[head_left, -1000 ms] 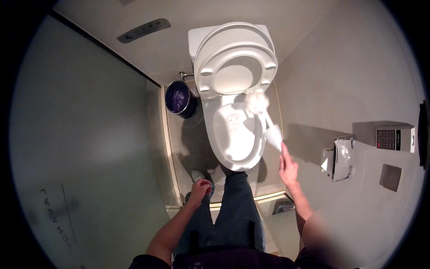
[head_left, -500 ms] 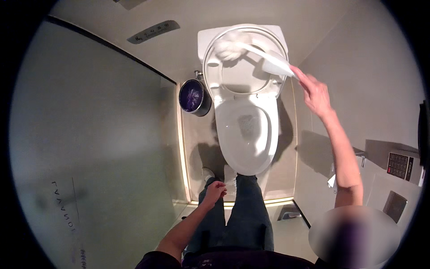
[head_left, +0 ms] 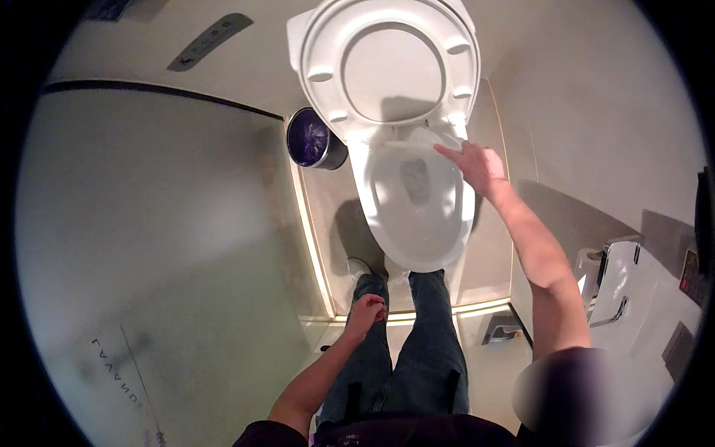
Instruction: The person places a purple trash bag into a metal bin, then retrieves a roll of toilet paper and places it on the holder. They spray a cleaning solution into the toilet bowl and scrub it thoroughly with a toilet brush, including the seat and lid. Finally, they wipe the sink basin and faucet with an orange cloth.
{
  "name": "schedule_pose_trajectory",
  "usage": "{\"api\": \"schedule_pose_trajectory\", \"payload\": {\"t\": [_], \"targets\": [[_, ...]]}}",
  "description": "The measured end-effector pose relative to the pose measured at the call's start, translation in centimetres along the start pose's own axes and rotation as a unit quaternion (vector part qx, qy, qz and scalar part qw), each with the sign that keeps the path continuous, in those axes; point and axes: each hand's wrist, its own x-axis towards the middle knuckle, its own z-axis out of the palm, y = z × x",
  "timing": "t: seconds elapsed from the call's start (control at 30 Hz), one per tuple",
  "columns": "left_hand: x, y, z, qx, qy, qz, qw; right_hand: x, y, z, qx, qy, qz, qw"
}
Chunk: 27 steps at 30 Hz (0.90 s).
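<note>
My right hand point(head_left: 480, 167) reaches over the rear right of the toilet bowl. It grips the handle of a white cleaning brush point(head_left: 424, 139), which lies across the back of the bowl near the seat hinges. White on white, the brush's head is hard to make out. Below is the white toilet point(head_left: 424, 257) with its basin open. Its lid and seat point(head_left: 395, 71) stand raised against the tank. My left hand point(head_left: 366, 313) hangs over my left thigh, its fingers curled in, with nothing visible in them.
A dark bin point(head_left: 309, 141) with a purple liner stands left of the toilet. A frosted glass panel point(head_left: 164, 246) fills the left side. On the right wall hang a paper holder point(head_left: 614, 279) and roll. A raised ledge point(head_left: 477, 307) crosses the floor by my legs.
My right hand has brought the brush down from the raised lid to the hinge area at the back of the bowl. The view has shifted. My left hand stays by my thigh.
</note>
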Motion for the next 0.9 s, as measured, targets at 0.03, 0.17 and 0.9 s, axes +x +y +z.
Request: {"api": "schedule_pose_trajectory", "payload": {"t": [0.03,0.17,0.9], "targets": [[0.0,0.0,-0.1,0.015,-0.006,0.003,1.000,-0.9,0.5,0.7,0.032,0.002,0.051,0.998],[-0.1,0.1,-0.7,0.028,-0.006,-0.011,1.000,-5.0,2.4,0.5,0.015,-0.023,0.162,0.986],[-0.6,0.6,-3.6,-0.009,0.025,0.045,0.999,-3.1,-4.9,-8.7,0.208,0.304,0.040,0.929]]}}
